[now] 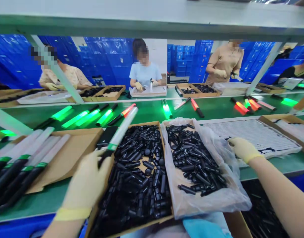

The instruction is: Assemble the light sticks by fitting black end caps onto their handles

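My left hand [86, 183], in a pale yellow glove, is closed round the black handle of a light baton [123, 129]. The baton's clear tube tilts up and to the right, with a green ring at its base. My right hand [243, 149], gloved too, has its fingers bent together at the near left part of a white ribbed tray [251, 132]; what they pinch, if anything, cannot be made out. Between my hands lie a cardboard box [167, 198] full of short black cylindrical parts and a plastic-lined box [184, 201] with more of them.
Several unlit batons [30, 158] lie on cardboard at left. Beyond, lit green batons [89, 115] and red batons [241, 107] lie on the green belt [144, 110]. Co-workers [145, 71] sit or stand across it. A white shelf beam [152, 19] runs overhead, with slanted posts at both sides.
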`<state>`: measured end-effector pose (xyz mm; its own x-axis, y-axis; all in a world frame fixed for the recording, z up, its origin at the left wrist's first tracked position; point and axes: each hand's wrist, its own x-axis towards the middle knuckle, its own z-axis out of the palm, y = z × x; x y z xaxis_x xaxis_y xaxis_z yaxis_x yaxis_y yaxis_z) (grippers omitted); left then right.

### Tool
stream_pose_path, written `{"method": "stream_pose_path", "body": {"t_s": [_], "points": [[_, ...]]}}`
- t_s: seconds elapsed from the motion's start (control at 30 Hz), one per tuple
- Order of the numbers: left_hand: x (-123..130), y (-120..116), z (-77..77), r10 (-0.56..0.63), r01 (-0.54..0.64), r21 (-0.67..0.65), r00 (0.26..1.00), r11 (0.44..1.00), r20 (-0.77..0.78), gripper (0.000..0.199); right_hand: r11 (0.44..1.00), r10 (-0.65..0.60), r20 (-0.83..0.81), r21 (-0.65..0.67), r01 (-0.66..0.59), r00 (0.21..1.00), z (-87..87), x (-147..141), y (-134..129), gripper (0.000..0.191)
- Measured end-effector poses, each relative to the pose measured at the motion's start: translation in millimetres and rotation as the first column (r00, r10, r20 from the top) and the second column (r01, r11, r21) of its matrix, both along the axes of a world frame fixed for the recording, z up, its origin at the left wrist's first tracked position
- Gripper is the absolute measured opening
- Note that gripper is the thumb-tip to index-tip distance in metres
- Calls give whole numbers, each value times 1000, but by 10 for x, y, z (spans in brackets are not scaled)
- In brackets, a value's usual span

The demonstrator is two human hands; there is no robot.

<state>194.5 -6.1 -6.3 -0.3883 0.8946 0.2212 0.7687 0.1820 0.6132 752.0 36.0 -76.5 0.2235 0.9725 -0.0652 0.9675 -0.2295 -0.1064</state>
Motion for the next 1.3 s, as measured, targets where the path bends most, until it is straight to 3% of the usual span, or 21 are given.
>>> {"method": "stream_pose_path", "body": {"t_s": [0.03, 0.1, 0.13, 0.2, 0.27, 0.33, 0.4, 0.53, 0.63, 0.73, 0.77, 0.8, 0.87, 0.9, 0.93, 1.0, 1.07, 1.2, 1.3], "points": [[131, -64, 9, -59, 59, -9, 998, 998, 29, 27, 999, 12, 21, -36, -11, 1000, -10, -38, 81, 25], [476, -188, -17, -215, 258, -82, 913, 963, 347, 35, 994, 37, 51, -106, -31, 998, -7, -94, 194, 22], [666, -249, -39, -239, 346, -112, 814, 931, 529, 41, 990, 49, 63, -135, -40, 997, 0, -113, 224, 23], [1024, -360, -75, -182, 469, -119, 546, 875, 818, 47, 983, 64, 85, -175, -49, 994, 15, -147, 235, 26], [1302, -437, -89, -123, 557, -88, 329, 826, 936, 43, 980, 79, 106, -191, -58, 991, 18, -195, 194, 28], [1492, -464, -91, -103, 623, -45, 200, 781, 974, 33, 980, 96, 125, -187, -72, 988, 3, -258, 121, 27], [1624, -452, -89, -110, 666, -16, 147, 746, 983, 26, 981, 114, 132, -168, -91, 985, -20, -305, 46, 24], [1835, -411, -50, -60, 697, -62, 149, 715, 987, 26, 982, 171, 92, -97, -162, 981, 3, -237, -30, 19], [1979, -402, -5, 35, 660, -104, 118, 744, 992, 27, 988, 154, 61, 10, -155, 986, 157, -130, -107, 24], [2098, -389, -10, 133, 588, -121, 24, 800, 991, 36, 977, 71, 12, 201, -72, 997, 404, -281, -376, 27], [2132, -383, -27, 156, 566, -116, -23, 817, 987, 40, 957, 83, -36, 281, -69, 996, 488, -423, -514, 27], [2165, -377, -48, 165, 542, -100, -72, 834, 984, 42, 890, 170, -170, 450, -77, 971, 565, -606, -663, 25], [2225, -372, -97, 141, 490, -45, -161, 871, 977, 39, 729, 557, -308, 626, -277, 771, 679, -1044, -949, 22], [2251, -376, -119, 127, 462, -22, -198, 887, 972, 37, 653, 682, -308, 664, -363, 663, 711, -1268, -1060, 17], [2274, -383, -137, 126, 442, -11, -232, 897, 965, 36, 617, 744, -316, 663, -424, 589, 723, -1473, -1139, 13], [2304, -411, -154, 150, 430, -17, -277, 903, 949, 42, 574, 799, -310, 649, -499, 515, 692, -1787, -1200, 16], [2311, -446, -151, 186, 446, -40, -287, 894, 940, 51, 550, 812, -285, 664, -506, 509, 614, -1952, -1173, 17], [2280, -490, -132, 173, 443, -7, -336, 897, 926, 52, 467, 834, -198, 749, -470, 514, 476, -2021, -1103, 9], [2254, -491, -133, 148, 410, 25, -383, 912, 912, 52, 477, 829, -217, 755, -450, 516, 458, -2043, -1116, 8]]}}
